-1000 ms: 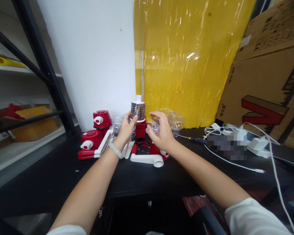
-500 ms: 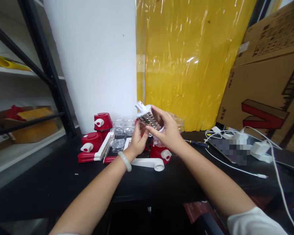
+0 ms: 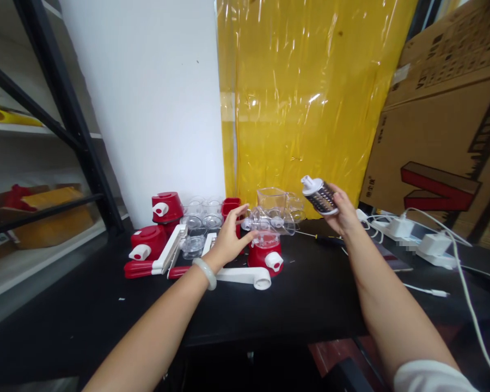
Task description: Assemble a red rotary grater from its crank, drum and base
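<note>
Toward the bench's (image 3: 155,321) back left corner I have red bases (image 3: 149,239), one sitting higher than the rest. White cranks (image 3: 169,250) with red grips lie beside them, then clear cups (image 3: 193,246). My left hand (image 3: 228,239) has its thumb and fingers parted next to a clear housing (image 3: 283,220); I can't tell if they touch it. Another red base (image 3: 265,260) stands just in front. My right hand (image 3: 343,212) grips the grater drum (image 3: 320,197), raised off the bench and tilted, stem up and leftward. White chargers (image 3: 435,244) sit toward the right end.
</note>
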`<move>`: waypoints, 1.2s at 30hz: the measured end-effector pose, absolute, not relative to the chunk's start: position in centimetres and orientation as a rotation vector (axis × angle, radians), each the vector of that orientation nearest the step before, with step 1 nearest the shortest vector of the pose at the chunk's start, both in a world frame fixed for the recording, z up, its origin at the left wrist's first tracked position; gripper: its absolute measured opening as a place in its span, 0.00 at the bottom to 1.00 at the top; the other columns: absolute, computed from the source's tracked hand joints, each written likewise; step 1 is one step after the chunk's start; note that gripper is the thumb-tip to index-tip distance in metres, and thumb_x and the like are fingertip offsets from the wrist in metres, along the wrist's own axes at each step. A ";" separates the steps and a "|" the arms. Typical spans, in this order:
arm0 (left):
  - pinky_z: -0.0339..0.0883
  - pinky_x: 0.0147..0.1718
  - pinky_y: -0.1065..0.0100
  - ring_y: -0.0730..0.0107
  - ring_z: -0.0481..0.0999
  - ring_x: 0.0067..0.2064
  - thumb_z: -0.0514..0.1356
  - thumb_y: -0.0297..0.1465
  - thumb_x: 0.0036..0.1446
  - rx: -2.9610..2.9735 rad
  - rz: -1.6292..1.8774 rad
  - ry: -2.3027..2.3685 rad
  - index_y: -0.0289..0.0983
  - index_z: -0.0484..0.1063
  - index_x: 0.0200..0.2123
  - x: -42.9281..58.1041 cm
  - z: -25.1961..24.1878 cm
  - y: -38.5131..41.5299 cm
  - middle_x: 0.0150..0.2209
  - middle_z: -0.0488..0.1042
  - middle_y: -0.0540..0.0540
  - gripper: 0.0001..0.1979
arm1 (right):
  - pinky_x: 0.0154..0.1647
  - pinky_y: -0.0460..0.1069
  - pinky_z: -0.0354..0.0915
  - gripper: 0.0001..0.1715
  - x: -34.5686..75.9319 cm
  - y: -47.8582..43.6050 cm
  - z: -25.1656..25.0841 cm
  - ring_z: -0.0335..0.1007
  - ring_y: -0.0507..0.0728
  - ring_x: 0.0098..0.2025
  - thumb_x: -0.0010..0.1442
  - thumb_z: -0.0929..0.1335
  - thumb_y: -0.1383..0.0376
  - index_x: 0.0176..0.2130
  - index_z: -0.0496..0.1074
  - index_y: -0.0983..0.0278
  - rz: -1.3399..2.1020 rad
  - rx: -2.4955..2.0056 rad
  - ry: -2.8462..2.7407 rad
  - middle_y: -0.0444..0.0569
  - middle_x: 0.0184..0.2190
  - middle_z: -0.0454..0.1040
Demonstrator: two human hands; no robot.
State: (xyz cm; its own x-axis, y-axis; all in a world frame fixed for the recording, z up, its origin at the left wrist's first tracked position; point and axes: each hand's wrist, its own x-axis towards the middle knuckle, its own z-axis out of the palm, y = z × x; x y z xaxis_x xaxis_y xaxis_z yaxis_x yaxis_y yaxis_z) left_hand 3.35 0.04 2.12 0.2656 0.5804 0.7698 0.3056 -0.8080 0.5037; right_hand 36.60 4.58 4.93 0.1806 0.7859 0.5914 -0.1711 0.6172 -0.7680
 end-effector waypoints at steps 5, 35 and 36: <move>0.64 0.59 0.47 0.52 0.65 0.64 0.67 0.37 0.56 2.265 1.485 0.861 0.42 0.52 0.65 4.0 1.4 0.1 0.63 0.63 0.35 0.38 | 0.39 0.52 0.69 0.28 37.2 6.5 2.8 0.72 0.55 0.39 0.45 0.75 0.47 0.41 0.71 0.59 0.898 -0.644 -1.124 0.48 0.42 0.74; 0.73 0.51 0.53 0.55 0.68 0.59 0.64 0.38 0.58 2.406 1.472 1.011 0.42 0.55 0.56 4.0 0.6 -0.4 0.60 0.62 0.38 0.28 | 0.57 0.60 0.61 0.32 29.7 4.5 -0.1 0.70 0.63 0.51 0.66 0.55 0.44 0.41 0.75 0.62 0.161 -0.940 -1.695 0.57 0.43 0.76; 0.74 0.50 0.54 0.55 0.68 0.59 0.64 0.38 0.58 2.400 1.469 1.006 0.42 0.55 0.57 4.0 0.5 -0.4 0.60 0.62 0.37 0.28 | 0.51 0.59 0.64 0.30 29.7 4.4 0.1 0.71 0.62 0.43 0.66 0.56 0.44 0.35 0.73 0.61 0.108 -0.964 -1.676 0.55 0.36 0.75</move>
